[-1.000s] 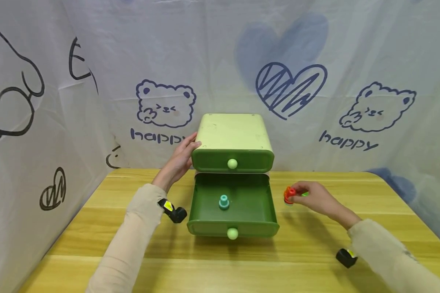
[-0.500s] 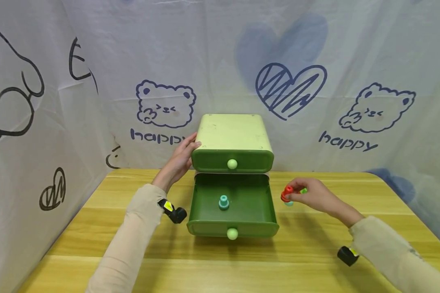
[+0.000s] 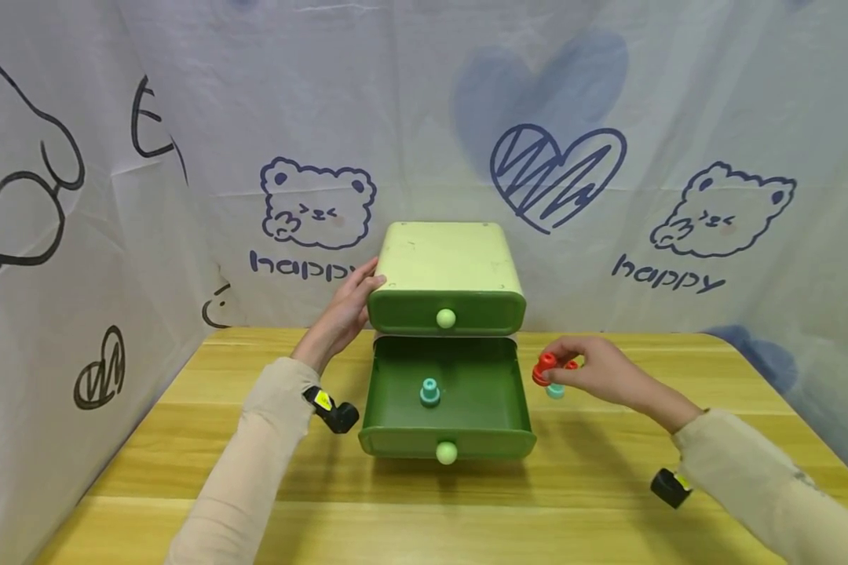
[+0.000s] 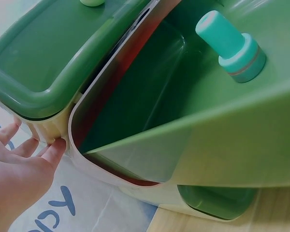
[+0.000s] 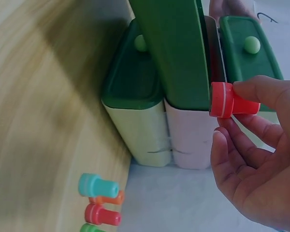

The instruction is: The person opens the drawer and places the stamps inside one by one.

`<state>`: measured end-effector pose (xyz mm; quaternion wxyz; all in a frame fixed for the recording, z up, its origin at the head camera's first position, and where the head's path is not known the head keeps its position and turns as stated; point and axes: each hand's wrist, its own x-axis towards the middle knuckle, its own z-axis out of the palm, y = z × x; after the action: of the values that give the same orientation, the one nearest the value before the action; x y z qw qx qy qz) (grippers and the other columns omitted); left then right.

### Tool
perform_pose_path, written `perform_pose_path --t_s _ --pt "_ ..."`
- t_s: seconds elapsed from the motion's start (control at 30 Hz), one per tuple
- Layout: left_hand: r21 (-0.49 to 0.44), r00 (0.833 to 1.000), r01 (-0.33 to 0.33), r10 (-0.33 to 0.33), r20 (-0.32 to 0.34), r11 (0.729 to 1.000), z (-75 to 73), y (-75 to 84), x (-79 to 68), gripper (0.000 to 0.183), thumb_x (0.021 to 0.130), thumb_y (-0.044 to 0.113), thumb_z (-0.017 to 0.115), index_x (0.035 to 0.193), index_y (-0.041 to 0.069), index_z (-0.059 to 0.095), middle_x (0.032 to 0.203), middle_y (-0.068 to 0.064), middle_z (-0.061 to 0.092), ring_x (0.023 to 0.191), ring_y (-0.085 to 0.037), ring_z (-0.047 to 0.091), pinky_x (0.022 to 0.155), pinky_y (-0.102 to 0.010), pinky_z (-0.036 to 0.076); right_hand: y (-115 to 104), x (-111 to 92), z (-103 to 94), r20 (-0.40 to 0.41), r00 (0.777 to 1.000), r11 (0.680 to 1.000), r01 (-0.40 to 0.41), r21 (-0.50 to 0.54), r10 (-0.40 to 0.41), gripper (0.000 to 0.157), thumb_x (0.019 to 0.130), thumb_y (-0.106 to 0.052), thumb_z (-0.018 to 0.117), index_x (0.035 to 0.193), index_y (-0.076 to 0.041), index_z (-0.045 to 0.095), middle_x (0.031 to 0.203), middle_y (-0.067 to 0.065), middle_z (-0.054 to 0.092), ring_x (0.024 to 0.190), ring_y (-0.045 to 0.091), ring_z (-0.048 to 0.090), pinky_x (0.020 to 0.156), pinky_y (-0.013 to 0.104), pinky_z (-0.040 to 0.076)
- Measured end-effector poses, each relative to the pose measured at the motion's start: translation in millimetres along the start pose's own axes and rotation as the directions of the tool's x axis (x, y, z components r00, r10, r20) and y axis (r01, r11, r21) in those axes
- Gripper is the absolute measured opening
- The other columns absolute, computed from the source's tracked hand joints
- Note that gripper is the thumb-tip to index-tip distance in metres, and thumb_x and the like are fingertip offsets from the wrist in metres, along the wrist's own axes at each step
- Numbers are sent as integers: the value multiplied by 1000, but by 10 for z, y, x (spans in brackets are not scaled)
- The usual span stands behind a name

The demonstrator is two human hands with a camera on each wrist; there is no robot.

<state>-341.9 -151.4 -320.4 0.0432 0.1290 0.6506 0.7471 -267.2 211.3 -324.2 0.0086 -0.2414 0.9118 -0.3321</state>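
My right hand pinches a red toy stamp between thumb and fingers, held above the table just right of the drawer. A small chest of drawers with a pale yellow-green top stands in the middle. Its middle drawer is pulled out, and a teal stamp stands upright inside. My left hand rests against the chest's upper left side; in the left wrist view its fingertips touch the side wall beside the green top drawer front.
On the table right of the chest sit more stamps, seen in the right wrist view: a teal stamp, an orange stamp, a red stamp and a green stamp. A printed cloth hangs behind the wooden table.
My right hand has lifted the red stamp and brought it slightly left toward the drawer, uncovering the teal and red stamps behind it. The left hand and chest stay in place.
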Motion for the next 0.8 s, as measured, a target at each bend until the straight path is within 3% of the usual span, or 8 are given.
perform_pose_path --t_s 0.33,0.8 --pt "1 1000 -1 1 -3 1000 -6 -3 -4 71 94 23 49 155 9 15 159 -11 14 137 -28 31 112 -41 30 -189 88 16 44 999 999 20 -29 -18 15 85 -13 71 98 -5 70 87 0 65 81 17 58 63 30 51" --pt "-4 1000 5 -5 -10 1000 25 7 -16 73 93 22 50 155 9 15 160 -10 13 139 -28 28 112 -39 29 -354 276 137 142 982 986 140 -92 -126 14 85 -12 72 97 -6 71 87 -3 67 81 13 61 66 29 51"
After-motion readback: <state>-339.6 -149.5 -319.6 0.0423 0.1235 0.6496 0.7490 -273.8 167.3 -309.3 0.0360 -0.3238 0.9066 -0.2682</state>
